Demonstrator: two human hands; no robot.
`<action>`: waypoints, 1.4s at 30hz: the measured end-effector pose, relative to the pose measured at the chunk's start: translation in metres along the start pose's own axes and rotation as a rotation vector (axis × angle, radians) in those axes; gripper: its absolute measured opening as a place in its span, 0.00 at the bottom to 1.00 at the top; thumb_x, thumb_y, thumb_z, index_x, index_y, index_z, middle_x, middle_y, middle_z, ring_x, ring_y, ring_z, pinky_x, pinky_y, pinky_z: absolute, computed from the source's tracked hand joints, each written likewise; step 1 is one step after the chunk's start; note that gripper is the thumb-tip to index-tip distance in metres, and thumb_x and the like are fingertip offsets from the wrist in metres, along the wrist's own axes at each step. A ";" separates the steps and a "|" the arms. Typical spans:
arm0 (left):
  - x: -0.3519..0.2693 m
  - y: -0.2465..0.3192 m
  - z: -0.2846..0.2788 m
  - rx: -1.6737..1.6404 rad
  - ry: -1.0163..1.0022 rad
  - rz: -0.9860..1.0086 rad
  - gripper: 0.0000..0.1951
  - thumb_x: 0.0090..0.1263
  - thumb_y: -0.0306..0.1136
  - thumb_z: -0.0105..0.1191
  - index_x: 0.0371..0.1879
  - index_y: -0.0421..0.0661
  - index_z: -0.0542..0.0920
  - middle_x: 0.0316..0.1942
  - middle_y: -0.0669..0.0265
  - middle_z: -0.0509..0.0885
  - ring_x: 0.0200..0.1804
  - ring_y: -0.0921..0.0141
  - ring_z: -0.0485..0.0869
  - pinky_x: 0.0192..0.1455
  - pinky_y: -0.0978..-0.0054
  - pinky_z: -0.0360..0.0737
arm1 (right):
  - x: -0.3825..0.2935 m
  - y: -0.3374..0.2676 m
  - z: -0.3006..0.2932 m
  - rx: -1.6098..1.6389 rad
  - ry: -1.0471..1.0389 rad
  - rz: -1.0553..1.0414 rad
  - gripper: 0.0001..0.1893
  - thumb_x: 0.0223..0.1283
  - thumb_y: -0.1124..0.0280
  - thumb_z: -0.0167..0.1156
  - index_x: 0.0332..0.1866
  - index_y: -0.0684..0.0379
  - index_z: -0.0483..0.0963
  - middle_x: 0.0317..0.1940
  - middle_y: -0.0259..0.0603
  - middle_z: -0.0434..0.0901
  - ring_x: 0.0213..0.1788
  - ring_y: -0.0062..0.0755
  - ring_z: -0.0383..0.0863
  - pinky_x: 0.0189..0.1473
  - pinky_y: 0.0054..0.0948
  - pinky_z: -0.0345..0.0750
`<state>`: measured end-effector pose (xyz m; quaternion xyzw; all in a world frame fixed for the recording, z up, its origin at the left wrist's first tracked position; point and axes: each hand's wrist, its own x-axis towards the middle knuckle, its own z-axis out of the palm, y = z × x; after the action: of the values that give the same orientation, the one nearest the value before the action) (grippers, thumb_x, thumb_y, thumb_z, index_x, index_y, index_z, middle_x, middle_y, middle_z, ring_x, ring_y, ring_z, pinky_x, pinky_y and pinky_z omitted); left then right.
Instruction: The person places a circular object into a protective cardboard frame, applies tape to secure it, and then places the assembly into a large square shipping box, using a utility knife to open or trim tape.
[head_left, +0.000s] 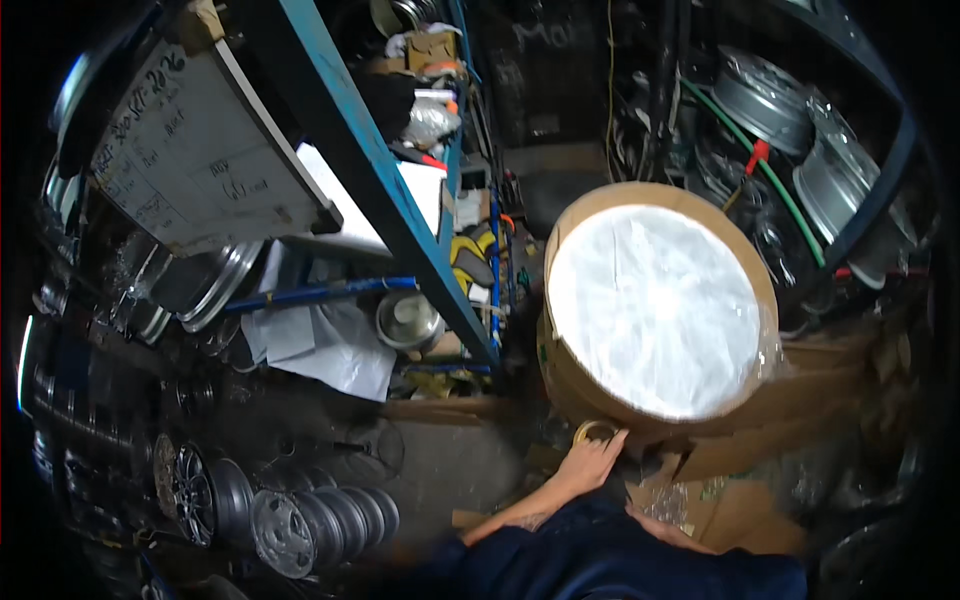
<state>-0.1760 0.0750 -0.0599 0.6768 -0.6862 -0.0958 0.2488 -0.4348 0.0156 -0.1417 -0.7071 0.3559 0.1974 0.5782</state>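
A large round bundle (660, 307), with a white sheet on its face and brown cardboard around its rim, stands before me. Below its lower left edge, my left hand (595, 460) grips a roll of tape (591, 430), with the fingers close to the cardboard. Only the forearm of my right arm (664, 529) shows, at the bottom beside my dark clothing; the right hand is hidden. Clear plastic film (771, 352) clings to the bundle's right edge.
Wheel rims (322, 525) lie in a row on the floor at lower left. Wrapped rims (765, 101) sit on a rack at upper right. A blue metal post (367, 150) and a whiteboard (217, 157) bearing writing stand at left. Flat cardboard (739, 517) lies below the bundle.
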 end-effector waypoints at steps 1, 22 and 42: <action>0.000 -0.004 -0.004 0.056 -0.045 -0.071 0.33 0.67 0.33 0.56 0.71 0.37 0.62 0.28 0.55 0.80 0.34 0.57 0.81 0.38 0.61 0.77 | -0.007 -0.011 -0.033 0.117 -0.227 0.251 0.34 0.73 0.50 0.49 0.77 0.57 0.54 0.65 0.46 0.72 0.61 0.37 0.77 0.58 0.33 0.78; -0.003 0.004 0.005 -0.273 -0.039 -0.722 0.31 0.72 0.42 0.45 0.71 0.39 0.57 0.35 0.41 0.84 0.35 0.46 0.84 0.38 0.50 0.80 | 0.299 -0.750 -0.170 -0.564 0.624 -0.779 0.21 0.57 0.69 0.57 0.57 0.64 0.76 0.57 0.59 0.78 0.60 0.54 0.78 0.60 0.46 0.77; -0.026 -0.004 0.002 -0.197 0.067 -0.631 0.32 0.68 0.32 0.47 0.73 0.48 0.59 0.29 0.51 0.84 0.27 0.51 0.83 0.35 0.55 0.79 | 0.297 -0.760 -0.165 -0.526 0.844 -0.731 0.18 0.63 0.70 0.51 0.54 0.65 0.77 0.53 0.57 0.81 0.56 0.55 0.82 0.57 0.47 0.78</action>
<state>-0.1749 0.0993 -0.0691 0.8313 -0.4217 -0.2119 0.2935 0.2980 -0.1647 0.2093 -0.9193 0.2280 -0.2296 0.2241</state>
